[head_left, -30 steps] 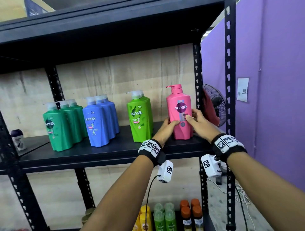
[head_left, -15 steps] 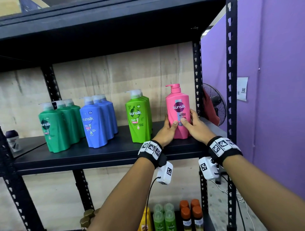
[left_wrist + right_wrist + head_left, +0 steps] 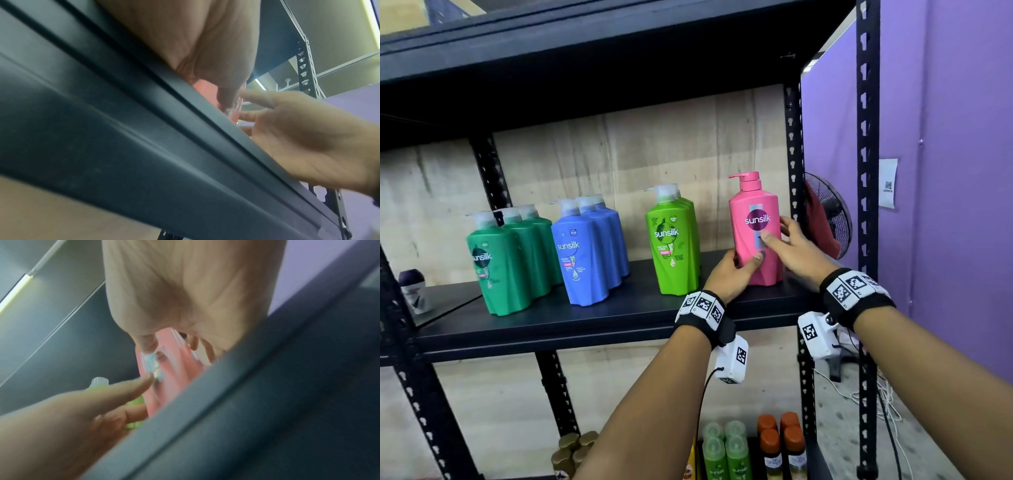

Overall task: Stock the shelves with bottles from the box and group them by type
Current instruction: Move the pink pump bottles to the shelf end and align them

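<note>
Fingers of both hands (left hand (image 3: 729,274), right hand (image 3: 796,251)) clasp the pink bottle (image 3: 756,229) upright on the black shelf (image 3: 585,322) beside a purple wall (image 3: 955,171).

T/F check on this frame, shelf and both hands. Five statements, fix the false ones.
1. The pink Sunsilk bottle stands upright on the shelf. True.
2. Only the left hand touches it. False: the right hand is on it too.
3. The pink bottle is the rightmost on this shelf. True.
4. The blue Sunsilk bottles stand directly next to the pink one. False: the light green Sunsilk bottles do.
5. The pink bottle's pump spout points right. False: it points left.
</note>
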Demonstrator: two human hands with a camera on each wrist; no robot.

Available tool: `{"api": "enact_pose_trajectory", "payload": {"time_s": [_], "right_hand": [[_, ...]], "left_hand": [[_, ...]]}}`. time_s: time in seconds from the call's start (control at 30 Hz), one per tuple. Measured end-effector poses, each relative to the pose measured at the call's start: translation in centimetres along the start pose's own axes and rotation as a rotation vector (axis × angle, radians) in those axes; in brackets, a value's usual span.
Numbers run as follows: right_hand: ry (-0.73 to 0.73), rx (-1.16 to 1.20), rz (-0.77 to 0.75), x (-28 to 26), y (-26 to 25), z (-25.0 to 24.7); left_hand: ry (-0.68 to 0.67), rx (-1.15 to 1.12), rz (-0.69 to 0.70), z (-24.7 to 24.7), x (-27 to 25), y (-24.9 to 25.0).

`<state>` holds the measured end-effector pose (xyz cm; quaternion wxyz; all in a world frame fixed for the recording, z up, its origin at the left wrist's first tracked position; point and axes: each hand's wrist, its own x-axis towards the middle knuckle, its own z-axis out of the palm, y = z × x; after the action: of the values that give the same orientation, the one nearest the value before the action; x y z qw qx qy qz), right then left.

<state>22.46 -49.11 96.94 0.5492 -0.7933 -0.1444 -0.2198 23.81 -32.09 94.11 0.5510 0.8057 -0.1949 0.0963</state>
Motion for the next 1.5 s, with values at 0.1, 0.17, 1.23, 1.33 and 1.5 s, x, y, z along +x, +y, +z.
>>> {"api": "enact_pose_trajectory", "payload": {"time_s": [0.1,0.17,1.23,1.33,1.5], "right_hand": [[0.068,-0.089,-0.068,1.4,-2.7,-0.8],[0.132,-0.162,-0.115,2.6,-4.8,-1.1],[0.152,-0.336,-0.279,8.5,-8.6,1.3],[0.153,-0.346,-0.282,8.5,-8.6,1.3],[0.167,-0.35,-0.27,8.4,-8.6,1.3]], "left_hand": [[0.031,0.085,-0.022,0.1,0.1,-0.5],[0.052,0.131,-0.018,0.0,0.2,-0.7],[0.047,0.232,0.029,-0.1,0.8,-1.5],[0.044,0.228,0.022,0.0,0.7,-1.4],[0.047,0.243,0.013,-0.1,0.5,-1.1]]}}
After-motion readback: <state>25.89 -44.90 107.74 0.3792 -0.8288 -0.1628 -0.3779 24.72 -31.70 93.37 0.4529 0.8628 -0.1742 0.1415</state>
